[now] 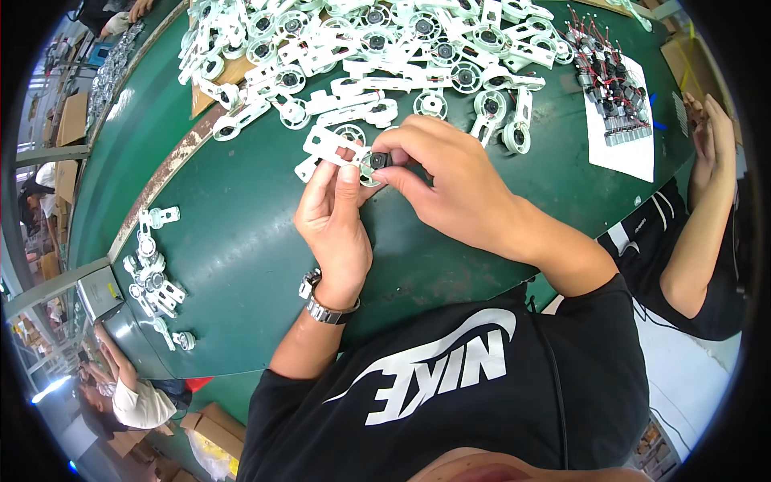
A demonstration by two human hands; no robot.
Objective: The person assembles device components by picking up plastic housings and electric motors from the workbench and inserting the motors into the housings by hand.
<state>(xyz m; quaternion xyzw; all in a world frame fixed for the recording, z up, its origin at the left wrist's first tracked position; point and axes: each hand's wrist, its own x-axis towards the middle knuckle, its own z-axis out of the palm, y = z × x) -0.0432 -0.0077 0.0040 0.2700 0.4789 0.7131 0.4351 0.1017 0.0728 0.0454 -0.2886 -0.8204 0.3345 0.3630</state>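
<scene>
My left hand (336, 221), with a metal watch on its wrist, grips a pale mint-white plastic frame (323, 145) that has a flat slotted arm and a round ring end. Between the thumb and fingers of my right hand (458, 177) is a small black square part (380, 161), pinched at the frame's ring end. Whether the black part is seated in the ring or only touching it, I cannot tell. Part of the ring is hidden by my fingers.
A large heap of similar plastic frames (377, 40) covers the far side of the green table (241, 241). Small wired motors (618, 96) lie on white paper at the far right. A smaller group of frames (152, 277) lies at left. Another person's arm (707, 209) is at the right edge.
</scene>
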